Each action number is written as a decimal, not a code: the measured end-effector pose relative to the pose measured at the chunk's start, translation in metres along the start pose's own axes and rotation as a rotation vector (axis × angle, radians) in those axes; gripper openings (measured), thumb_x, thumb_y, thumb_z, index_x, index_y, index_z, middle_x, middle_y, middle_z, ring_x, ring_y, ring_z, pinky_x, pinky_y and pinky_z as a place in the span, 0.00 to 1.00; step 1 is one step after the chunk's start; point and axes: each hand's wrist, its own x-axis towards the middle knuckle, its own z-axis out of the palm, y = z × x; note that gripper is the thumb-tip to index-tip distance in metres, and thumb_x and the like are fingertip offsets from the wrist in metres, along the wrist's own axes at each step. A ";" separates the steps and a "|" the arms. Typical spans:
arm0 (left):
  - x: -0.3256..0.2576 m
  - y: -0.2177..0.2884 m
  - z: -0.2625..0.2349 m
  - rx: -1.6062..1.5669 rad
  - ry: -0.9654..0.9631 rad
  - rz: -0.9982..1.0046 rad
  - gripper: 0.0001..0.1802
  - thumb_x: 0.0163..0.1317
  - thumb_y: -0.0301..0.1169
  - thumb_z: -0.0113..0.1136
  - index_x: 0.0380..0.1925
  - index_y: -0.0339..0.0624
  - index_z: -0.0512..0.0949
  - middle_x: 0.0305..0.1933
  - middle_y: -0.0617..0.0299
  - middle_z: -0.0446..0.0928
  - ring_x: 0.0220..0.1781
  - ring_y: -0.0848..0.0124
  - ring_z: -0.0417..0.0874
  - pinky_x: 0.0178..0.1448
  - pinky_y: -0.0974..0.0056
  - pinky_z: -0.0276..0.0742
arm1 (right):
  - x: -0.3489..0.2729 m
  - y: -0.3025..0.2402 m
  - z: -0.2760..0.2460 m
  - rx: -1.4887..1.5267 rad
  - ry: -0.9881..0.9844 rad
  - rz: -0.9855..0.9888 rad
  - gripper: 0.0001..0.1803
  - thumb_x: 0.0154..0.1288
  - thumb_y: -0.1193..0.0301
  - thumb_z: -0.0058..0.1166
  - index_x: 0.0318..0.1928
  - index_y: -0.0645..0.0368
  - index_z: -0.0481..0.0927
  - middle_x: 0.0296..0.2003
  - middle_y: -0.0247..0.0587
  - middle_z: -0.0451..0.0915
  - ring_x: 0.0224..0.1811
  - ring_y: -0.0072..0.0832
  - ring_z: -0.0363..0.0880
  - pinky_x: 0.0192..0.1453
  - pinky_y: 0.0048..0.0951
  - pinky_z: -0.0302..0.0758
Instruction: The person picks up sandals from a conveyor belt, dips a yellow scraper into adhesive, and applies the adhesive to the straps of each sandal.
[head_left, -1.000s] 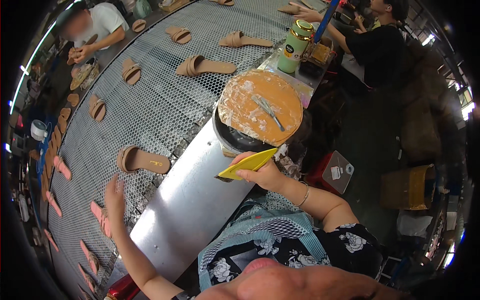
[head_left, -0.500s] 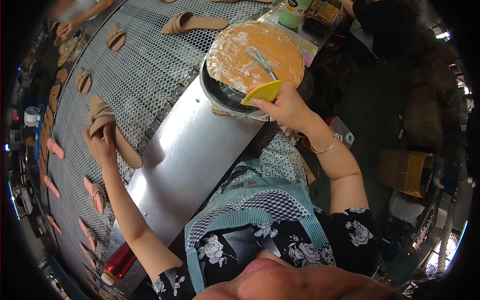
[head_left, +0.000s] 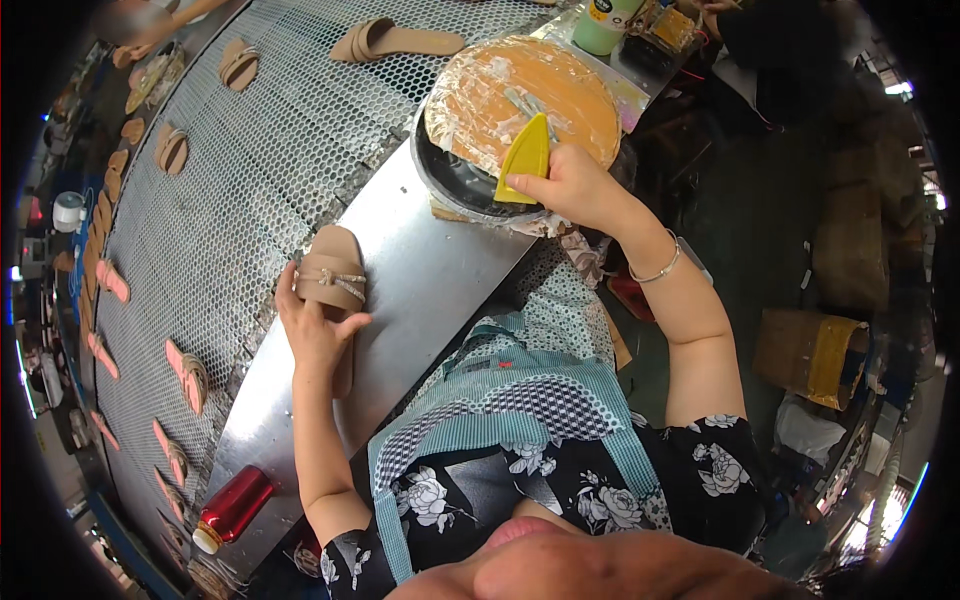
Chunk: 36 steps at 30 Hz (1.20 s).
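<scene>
My left hand (head_left: 312, 335) grips a beige slide sandal (head_left: 335, 250) with knotted, glittery straps, fingers and thumb on either side of its strap part. The sandal is over the metal ledge, its heel partly hidden by my hand. A flat, pointed yellow piece (head_left: 522, 165), like a scraper, is pinched in my right hand (head_left: 580, 188). That hand is at the near right side of a round orange pad (head_left: 470, 105) wrapped in clear film. Behind the yellow piece shows a slim metal tool (head_left: 520, 100); whether my hand also holds it I cannot tell.
A smooth metal ledge (head_left: 430, 290) borders the mesh conveyor (head_left: 290, 130), which carries several beige and pink sandals. A red bottle (head_left: 235, 508) lies at the lower left. Behind the pad stands a green container (head_left: 600, 30). Another person's arm (head_left: 180, 20) is at the far left.
My left hand has brought the sandal rightward from above the mesh to the metal ledge, turning it more upright. My right hand has tilted the yellow piece so its point faces up.
</scene>
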 end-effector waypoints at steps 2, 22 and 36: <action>0.002 0.003 0.009 -0.069 0.028 -0.077 0.47 0.34 0.62 0.70 0.43 0.29 0.76 0.66 0.46 0.59 0.64 0.47 0.63 0.66 0.49 0.62 | -0.009 -0.003 0.007 -0.033 -0.002 -0.003 0.12 0.62 0.69 0.57 0.42 0.66 0.80 0.30 0.32 0.79 0.31 0.17 0.74 0.35 0.23 0.73; 0.027 0.127 0.006 -2.261 -0.076 -0.873 0.43 0.59 0.69 0.39 0.64 0.52 0.61 0.61 0.57 0.68 0.60 0.62 0.71 0.60 0.56 0.69 | -0.041 -0.029 0.113 0.732 0.045 -0.420 0.13 0.66 0.77 0.53 0.51 0.61 0.74 0.43 0.35 0.78 0.30 0.14 0.74 0.33 0.14 0.72; 0.026 0.133 0.012 -2.278 -0.081 -0.809 0.39 0.62 0.66 0.38 0.67 0.58 0.58 0.64 0.58 0.65 0.63 0.60 0.69 0.66 0.51 0.65 | -0.032 -0.026 0.102 0.226 0.100 -0.910 0.13 0.55 0.81 0.59 0.43 0.62 0.78 0.37 0.45 0.81 0.36 0.38 0.83 0.39 0.30 0.79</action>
